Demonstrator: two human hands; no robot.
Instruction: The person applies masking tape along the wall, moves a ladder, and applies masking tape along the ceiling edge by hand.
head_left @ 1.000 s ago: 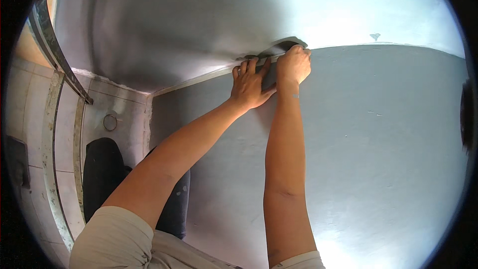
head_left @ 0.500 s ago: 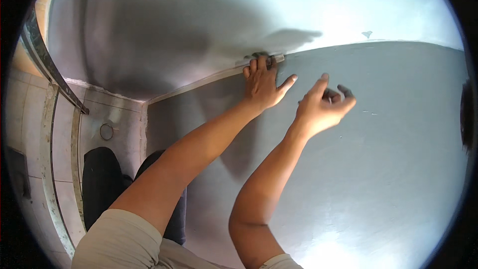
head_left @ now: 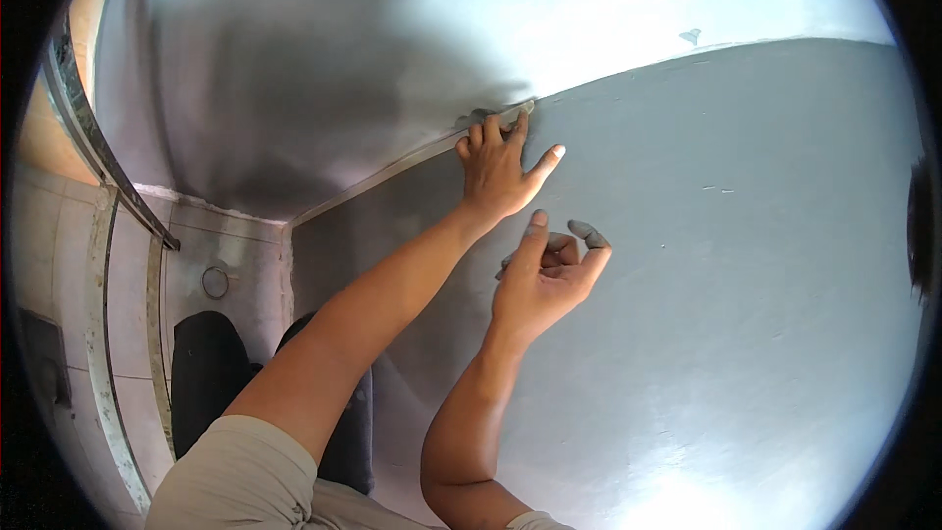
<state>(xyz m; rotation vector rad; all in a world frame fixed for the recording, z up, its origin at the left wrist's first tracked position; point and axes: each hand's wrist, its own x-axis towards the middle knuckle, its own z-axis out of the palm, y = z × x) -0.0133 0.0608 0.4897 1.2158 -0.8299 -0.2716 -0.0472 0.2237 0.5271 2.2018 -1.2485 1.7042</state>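
Note:
My left hand [head_left: 494,169] reaches forward to the end of a thin pale strip [head_left: 412,157] along the seam between a light wall [head_left: 294,49] and a smooth grey surface [head_left: 677,236]. Its fingertips press on the strip, and the thumb stands out to the right. Dark grey smears show beside those fingers. Nearer to me, my right hand [head_left: 549,280] hovers over the grey surface, thumb raised and fingers loosely bent apart. Grey material coats some of its fingertips, and no tool shows in it.
At the left, long stained bars [head_left: 106,334] run over a tiled floor [head_left: 206,236], where a round ring [head_left: 215,283] lies by the corner. My dark-trousered knees [head_left: 211,363] are beside the grey surface. A small grey patch [head_left: 691,36] marks the wall.
My right hand has moved left and nearer to me, away from the seam. My left hand stays at the strip's end, while the whole view has shifted slightly.

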